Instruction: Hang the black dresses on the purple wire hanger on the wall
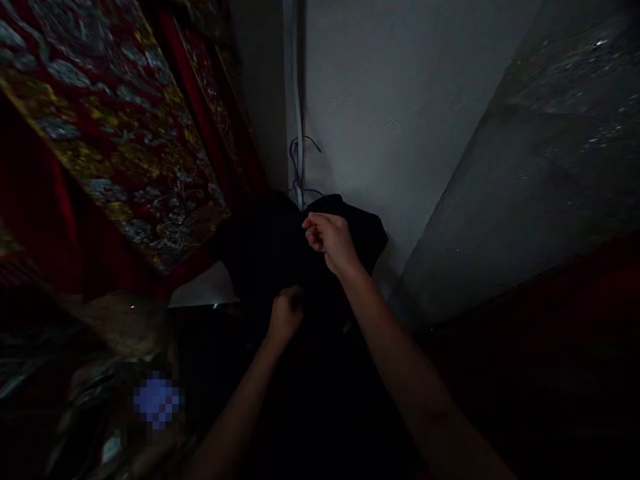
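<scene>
A black garment [260,250] hangs from a thin purple-looking hanger [294,160] against the wall. My right hand [330,239] is closed at the upper front of the garment, just below the neck, with its fingers curled and thumb pressed in. Lower and to the left, my left hand [287,308] is also closed against the dark cloth. The gloom hides the exact fold or edge in each grip. Most of the garment's lower part melts into shadow.
A red embroidered cloth [150,133] with gold and silver patterns hangs on the left. A pale vertical strip [299,87] runs down the white wall [400,100]. Shiny, clear-looking sheeting [525,173] covers the right side. Dim clutter lies low at left.
</scene>
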Action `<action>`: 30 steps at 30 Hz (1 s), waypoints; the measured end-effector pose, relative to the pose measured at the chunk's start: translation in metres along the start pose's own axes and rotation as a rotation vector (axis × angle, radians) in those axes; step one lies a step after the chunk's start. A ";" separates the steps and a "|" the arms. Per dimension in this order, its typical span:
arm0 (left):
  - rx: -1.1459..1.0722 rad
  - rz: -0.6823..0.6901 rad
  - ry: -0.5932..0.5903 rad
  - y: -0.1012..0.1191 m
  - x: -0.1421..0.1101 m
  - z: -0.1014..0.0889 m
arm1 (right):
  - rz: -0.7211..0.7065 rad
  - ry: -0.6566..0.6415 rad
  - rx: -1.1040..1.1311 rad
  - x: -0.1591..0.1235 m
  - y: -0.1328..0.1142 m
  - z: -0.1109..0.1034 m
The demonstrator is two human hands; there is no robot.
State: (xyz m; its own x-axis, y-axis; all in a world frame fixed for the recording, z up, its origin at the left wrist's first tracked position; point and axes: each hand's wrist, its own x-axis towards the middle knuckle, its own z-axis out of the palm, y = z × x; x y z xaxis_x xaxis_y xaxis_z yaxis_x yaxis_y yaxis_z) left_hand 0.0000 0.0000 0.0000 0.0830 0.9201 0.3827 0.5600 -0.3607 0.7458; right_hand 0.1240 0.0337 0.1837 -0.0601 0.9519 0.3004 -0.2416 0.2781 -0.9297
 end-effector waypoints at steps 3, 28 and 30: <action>-0.100 0.236 0.229 0.051 0.031 -0.044 | -0.007 -0.061 -0.069 -0.012 0.011 -0.006; -0.893 -0.006 0.733 0.056 0.087 -0.173 | 0.053 -0.022 -0.206 -0.069 0.104 -0.025; -1.124 -0.223 0.658 0.028 0.074 -0.171 | 0.047 -0.041 -0.197 -0.079 0.103 -0.029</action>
State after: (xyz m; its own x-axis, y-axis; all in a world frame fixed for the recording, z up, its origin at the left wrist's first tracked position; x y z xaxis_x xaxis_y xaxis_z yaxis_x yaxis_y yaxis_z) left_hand -0.1192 0.0321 0.1421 -0.5132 0.8454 0.1478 -0.5014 -0.4351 0.7478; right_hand 0.1316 -0.0095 0.0583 -0.1073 0.9595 0.2603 -0.0442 0.2570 -0.9654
